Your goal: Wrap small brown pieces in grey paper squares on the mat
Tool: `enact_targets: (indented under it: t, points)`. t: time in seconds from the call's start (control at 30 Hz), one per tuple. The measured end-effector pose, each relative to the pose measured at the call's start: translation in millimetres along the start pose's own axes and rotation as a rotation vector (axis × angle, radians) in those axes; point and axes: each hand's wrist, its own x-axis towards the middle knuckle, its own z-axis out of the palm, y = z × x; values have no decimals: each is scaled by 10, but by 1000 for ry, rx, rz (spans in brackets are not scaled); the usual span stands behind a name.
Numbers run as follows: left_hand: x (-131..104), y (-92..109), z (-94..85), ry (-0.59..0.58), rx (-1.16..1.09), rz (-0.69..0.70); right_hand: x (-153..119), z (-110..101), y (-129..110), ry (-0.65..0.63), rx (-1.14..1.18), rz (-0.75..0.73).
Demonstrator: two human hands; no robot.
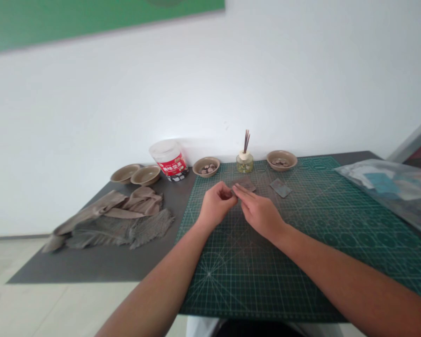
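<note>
1) your left hand (217, 203) and right hand (261, 213) are meeting above the green cutting mat (245, 281), fingertips close together; the fingers are covering whatever may be between them, so i cannot tell whether they are pinching anything

2) the brownish packet (248, 183) is lying just beyond your fingertips, ahead and slightly to the right; your right fingers are overlapping its left part, so the right hand is sitting nearer, though i cannot tell whether it is touching

3) the part that is showing is running roughly left to right, its right end slanting toward you; the left end is hiding behind your fingers, leaving the full long axis unclear

4) its open-to-view corner is pointing rightward, toward the clear packet (281, 188), which is lying apart from both hands, nearer the right, its long axis slanting from far left to near right

5) farther back, the diffuser bottle (244, 164) is standing between the left bowl (206, 161) and the right bowl (281, 155), both bowls holding small pieces (207, 169)
</note>
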Motion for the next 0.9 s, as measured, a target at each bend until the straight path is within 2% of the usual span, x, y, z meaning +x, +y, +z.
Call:
enact_targets:
  t: [0.47,0.6,0.77,0.83,0.9]
  points:
    - [-26,11,14,7,-43,32,11,-26,-8,17,32,-12]
    - [-13,-14,22,-12,-60,25,42,-18,35,61,121,100]
    - [-12,-20,42,-25,-196,45,46,-74,137,45,125,285]
    - [-13,-18,39,-15,-191,48,38,-95,138,85,122,275]
    - [-14,-15,31,-10,-148,48,29,-99,100,126,128,196]
